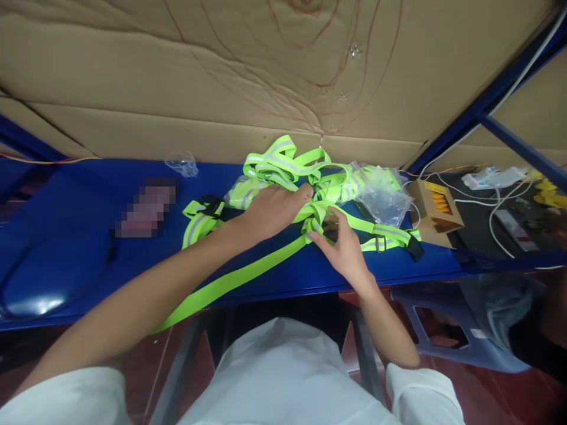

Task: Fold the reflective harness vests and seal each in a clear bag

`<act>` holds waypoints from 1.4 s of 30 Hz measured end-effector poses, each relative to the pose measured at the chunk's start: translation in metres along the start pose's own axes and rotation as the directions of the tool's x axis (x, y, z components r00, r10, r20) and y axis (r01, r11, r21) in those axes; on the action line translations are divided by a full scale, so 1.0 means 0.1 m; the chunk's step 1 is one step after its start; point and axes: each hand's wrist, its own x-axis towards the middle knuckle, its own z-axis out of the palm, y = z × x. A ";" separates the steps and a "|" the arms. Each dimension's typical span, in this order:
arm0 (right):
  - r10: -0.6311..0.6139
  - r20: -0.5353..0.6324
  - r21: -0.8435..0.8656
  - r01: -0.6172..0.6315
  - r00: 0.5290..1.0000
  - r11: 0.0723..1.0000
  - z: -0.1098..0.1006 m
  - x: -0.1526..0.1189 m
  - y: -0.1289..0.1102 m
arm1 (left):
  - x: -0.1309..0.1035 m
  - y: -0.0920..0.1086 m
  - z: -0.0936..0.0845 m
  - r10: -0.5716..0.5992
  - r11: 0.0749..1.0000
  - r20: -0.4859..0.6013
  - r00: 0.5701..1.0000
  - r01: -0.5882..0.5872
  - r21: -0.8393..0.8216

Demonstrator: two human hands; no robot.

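Neon yellow-green straps with grey reflective stripes (248,274) lie tangled across the blue table, one length hanging over its front edge. My left hand (277,209) is closed on the strap at the middle of the tangle. Just to its right, my right hand (340,242) pinches a bunched part of the same strap between thumb and fingers. Black buckles (212,206) show at the left end of the straps, and a black clip (415,248) at the right end. Part of the bunched strap is hidden behind my fingers.
Clear plastic bags (383,198) lie behind the straps. An open cardboard box (436,206) with orange items stands at the right, near white cables. A blurred-out object (148,208) and a crumpled clear wrapper (182,165) are on the blue table (66,236). A blue stool (460,336) and part of a person are lower right.
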 end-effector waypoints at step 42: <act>-0.324 0.242 -0.281 0.386 0.915 0.879 -0.16 -0.26 -0.19 | -0.83 0.25 0.38 0.289 0.911 -0.235 0.928 -0.342 -0.231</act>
